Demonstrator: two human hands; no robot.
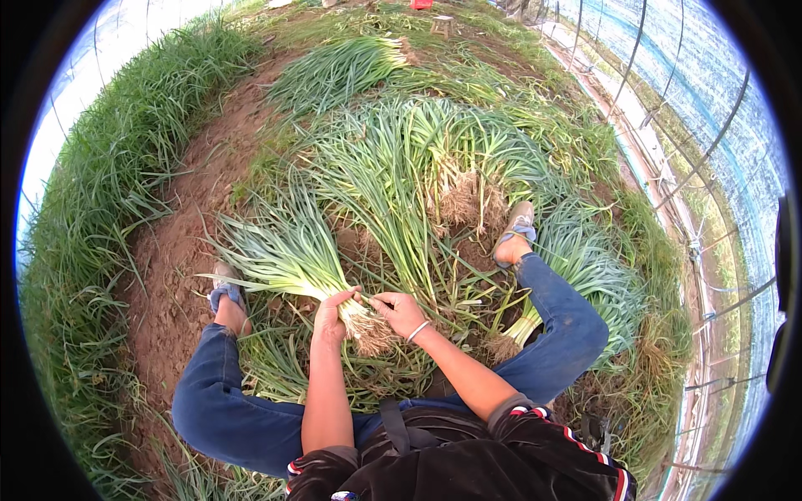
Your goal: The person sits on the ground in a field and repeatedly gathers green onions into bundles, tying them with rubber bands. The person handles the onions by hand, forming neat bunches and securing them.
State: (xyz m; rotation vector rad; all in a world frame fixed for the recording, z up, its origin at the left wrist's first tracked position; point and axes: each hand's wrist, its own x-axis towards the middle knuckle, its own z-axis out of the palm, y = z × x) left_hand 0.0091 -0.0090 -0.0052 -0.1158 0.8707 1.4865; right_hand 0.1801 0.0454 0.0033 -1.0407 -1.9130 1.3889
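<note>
A bunch of leafy green alliums, likely leeks or garlic greens (pixel 297 250), slants across the ground in front of me. My left hand (pixel 333 316) is wrapped around its pale stems, just above the tangled brown roots (pixel 374 338). At the right side of those stems, my right hand (pixel 399 313) pinches a thin green strand between thumb and fingers; a white bracelet circles that wrist. The leaves fan out to the upper left, partly over my left shoe (pixel 224 278). Loose long leaves (pixel 401 232) lie just beyond my hands.
A heap with exposed roots (pixel 463 197) lies ahead, near my right shoe (pixel 520 219). Another bunch (pixel 520 329) rests partly behind my right leg. Farther off are a large bundle (pixel 344 69) and a small stool (pixel 442 26). Tall grass (pixel 119 144) lines the left; plastic sheeting (pixel 708 81) stands right.
</note>
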